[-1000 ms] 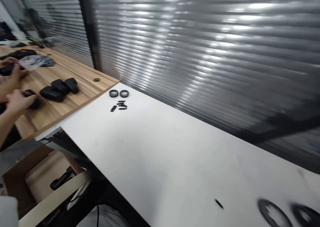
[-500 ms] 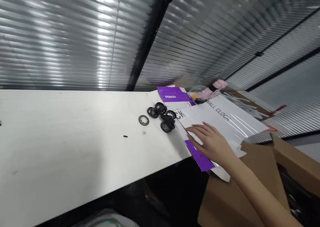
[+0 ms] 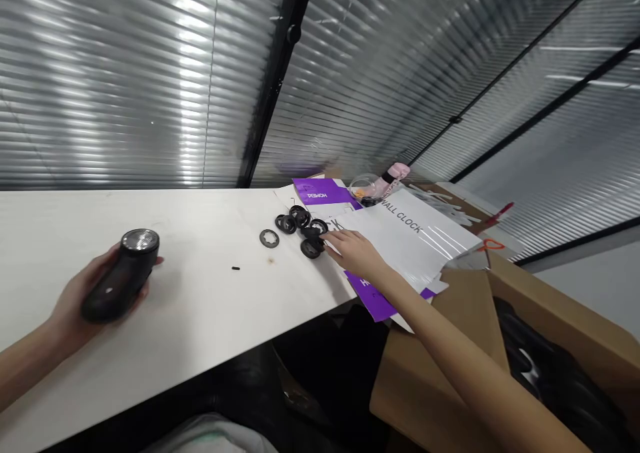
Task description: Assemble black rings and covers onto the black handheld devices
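My left hand [image 3: 75, 296] is wrapped round a black hand-held device [image 3: 120, 275] with a round metal mesh head, held just above the white table [image 3: 190, 306] at the left. My right hand [image 3: 355, 252] reaches across to a cluster of several black rings [image 3: 300, 225] near the table's right end. Its fingertips touch the nearest ring, and the fingers look slightly curled; whether they grip a ring is not clear. One flat toothed ring [image 3: 269, 238] lies apart to the left of the cluster.
White and purple flat boxes marked WALL CLOCK [image 3: 405, 230] lie past the rings. A clear bag and a pink item [image 3: 383, 183] sit behind them. An open cardboard box [image 3: 525, 333] with dark items stands at the right. Window blinds run along the table's far edge.
The view swung from the left end of the table to the right end. My left hand with the black device came into view. My right hand slid left off the boxes onto the rings.
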Motion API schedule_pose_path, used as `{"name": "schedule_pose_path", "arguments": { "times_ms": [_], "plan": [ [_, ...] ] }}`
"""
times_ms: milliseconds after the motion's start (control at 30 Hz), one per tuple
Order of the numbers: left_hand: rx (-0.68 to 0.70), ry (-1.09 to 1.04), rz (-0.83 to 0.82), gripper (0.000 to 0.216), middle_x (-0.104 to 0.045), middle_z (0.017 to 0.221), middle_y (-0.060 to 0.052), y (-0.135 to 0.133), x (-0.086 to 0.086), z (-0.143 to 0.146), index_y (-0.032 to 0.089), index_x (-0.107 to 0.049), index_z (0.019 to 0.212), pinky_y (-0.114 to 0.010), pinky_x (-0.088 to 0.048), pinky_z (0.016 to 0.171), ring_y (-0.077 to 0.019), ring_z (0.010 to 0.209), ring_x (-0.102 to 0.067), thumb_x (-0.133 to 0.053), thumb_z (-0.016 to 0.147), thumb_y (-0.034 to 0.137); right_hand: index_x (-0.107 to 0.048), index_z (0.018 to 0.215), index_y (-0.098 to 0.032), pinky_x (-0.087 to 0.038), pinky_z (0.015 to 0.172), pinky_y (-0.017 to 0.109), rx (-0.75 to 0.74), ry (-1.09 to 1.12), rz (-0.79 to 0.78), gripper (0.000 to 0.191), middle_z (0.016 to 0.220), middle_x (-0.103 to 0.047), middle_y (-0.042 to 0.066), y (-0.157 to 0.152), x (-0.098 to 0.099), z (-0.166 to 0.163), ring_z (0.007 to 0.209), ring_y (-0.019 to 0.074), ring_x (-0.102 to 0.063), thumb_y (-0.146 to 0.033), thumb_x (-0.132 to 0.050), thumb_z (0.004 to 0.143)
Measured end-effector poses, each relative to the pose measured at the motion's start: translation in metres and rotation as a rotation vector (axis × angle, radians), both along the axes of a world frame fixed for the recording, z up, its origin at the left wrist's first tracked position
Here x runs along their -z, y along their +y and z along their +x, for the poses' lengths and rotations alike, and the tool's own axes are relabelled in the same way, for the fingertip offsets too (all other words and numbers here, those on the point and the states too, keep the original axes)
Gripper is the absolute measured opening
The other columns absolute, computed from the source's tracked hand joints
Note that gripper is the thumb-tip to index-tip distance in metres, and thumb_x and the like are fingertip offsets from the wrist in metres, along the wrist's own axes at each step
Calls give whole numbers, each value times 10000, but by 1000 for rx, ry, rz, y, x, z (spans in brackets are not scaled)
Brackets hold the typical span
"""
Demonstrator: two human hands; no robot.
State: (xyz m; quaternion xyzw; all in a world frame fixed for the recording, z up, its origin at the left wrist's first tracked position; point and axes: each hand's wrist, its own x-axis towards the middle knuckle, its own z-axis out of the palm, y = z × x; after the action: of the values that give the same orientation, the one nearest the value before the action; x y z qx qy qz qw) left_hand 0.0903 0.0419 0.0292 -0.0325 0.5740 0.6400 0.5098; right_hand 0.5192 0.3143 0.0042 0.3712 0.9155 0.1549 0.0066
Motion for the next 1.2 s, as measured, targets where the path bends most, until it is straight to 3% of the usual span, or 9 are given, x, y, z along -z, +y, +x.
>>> {"name": "schedule_pose_path", "arguments": {
  "times_ms": [200,400,500,600,700,867,967,1100,1200],
  "plan": [
    [75,-65,229,327,-809,1194,-154,28,41,-9,164,-762,1218,-293,-665,596,-181,695,-697,-470,1131,284,-711,1400,-224,-603,1035,514,140,111,-114,375,1502,-710,168,28,2,-26,1266,360,-712,-330,-506,1104],
    [-69,-203,240,304,-811,1130,-148,23,31,-5,139,-740,1158,-244,-630,561,-141,638,-643,-451,1137,234,-744,1148,-232,-618,1019,564,70,192,-209,249,1367,-745,186,42,4,-43,1176,380,-734,-396,-586,1049],
    [-27,-195,251,300,-806,1159,-164,24,31,-4,126,-739,1171,-262,-631,561,-156,663,-657,-466,1137,245,-713,1019,-241,-633,1014,544,30,253,-261,190,1324,-743,184,46,0,-44,1162,354,-750,-384,-588,1033],
    [43,-147,256,298,-807,1169,-159,24,38,-6,126,-741,1194,-270,-636,580,-168,681,-683,-485,1139,268,-672,997,-248,-635,1024,508,11,335,-314,238,1358,-724,195,45,-8,-43,1340,355,-695,-447,-553,1053],
    [105,-81,246,304,-810,1125,-123,21,39,-4,171,-723,1299,-261,-628,585,-176,678,-711,-489,1142,284,-636,1022,-244,-617,1046,504,32,606,-508,336,1520,-660,219,34,-13,-54,1437,358,-643,-578,-602,1040],
    [203,-14,308,392,-791,1065,-100,19,37,3,244,-614,1497,-274,-619,616,-198,690,-738,-563,1113,307,-644,1036,-246,-507,1192,503,-59,930,-942,340,1687,-568,197,-10,0,-114,1568,333,-550,-545,-796,980],
    [249,-15,339,535,-756,1014,-76,20,41,2,250,-602,1464,-283,-580,586,-210,679,-714,-778,990,424,-647,1001,-254,-476,1233,517,-164,993,-1137,319,1658,-613,161,-41,17,-164,1528,314,-596,-521,-820,974],
    [321,18,398,916,-726,1009,-47,22,54,-1,252,-601,1408,-271,-545,601,-191,720,-673,-1013,687,637,-652,983,-268,-504,1215,533,-300,1066,-1286,348,1529,-714,131,-67,37,-223,1422,304,-675,-568,-827,958],
    [377,0,402,966,-702,980,-31,25,66,-3,249,-596,1426,-272,-524,605,-181,723,-648,-985,683,727,-657,1144,-298,-538,1192,525,-384,1126,-1354,418,1481,-712,118,-74,46,-253,1388,300,-684,-569,-875,912]
  ]
}}
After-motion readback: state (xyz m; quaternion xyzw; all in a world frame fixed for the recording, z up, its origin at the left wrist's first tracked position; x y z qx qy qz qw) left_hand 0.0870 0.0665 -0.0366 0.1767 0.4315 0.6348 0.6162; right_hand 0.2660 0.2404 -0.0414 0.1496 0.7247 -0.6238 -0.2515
